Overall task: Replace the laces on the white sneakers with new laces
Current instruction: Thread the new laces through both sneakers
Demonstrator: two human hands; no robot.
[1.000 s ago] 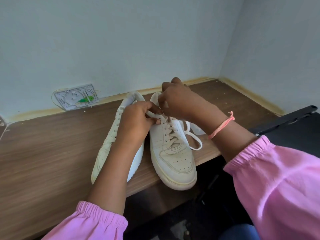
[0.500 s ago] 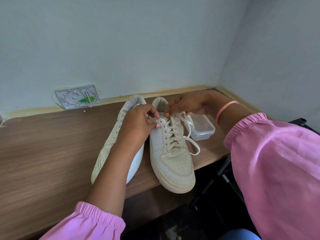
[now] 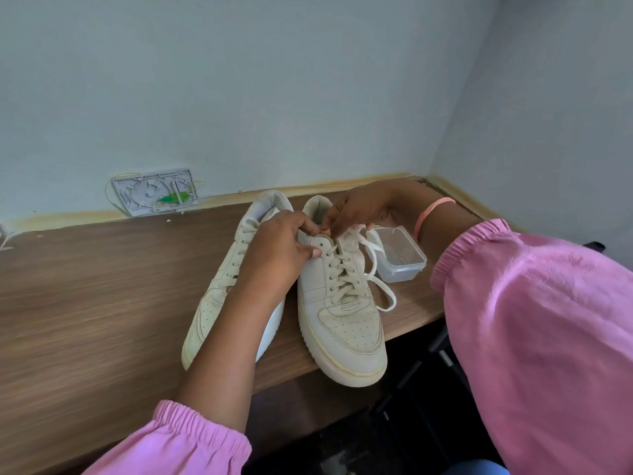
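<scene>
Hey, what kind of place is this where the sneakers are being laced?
Probably a plain room corner at home or in an office: a wood-grain desk set against bare pale walls, and an open, coverless wall box with loose wiring just above the desktop.

The table [image 3: 102,303] looks like wood-grain laminate, brown, smooth and matt. The two sneakers look like off-white leather or imitation leather, smooth and dull, with stitched seams and small punched holes over the toe; the right sneaker [image 3: 342,323] has a ribbed rubbery sole, yellowed at the edge. Its lace [image 3: 380,289] is flat woven cloth, cream and matt. The small box [image 3: 400,255] is clear plastic, slightly glossy. The sleeves [image 3: 548,337] are soft pink cloth, gathered at the cuffs. The wall [image 3: 274,80] is painted, matt and faintly grainy.
</scene>
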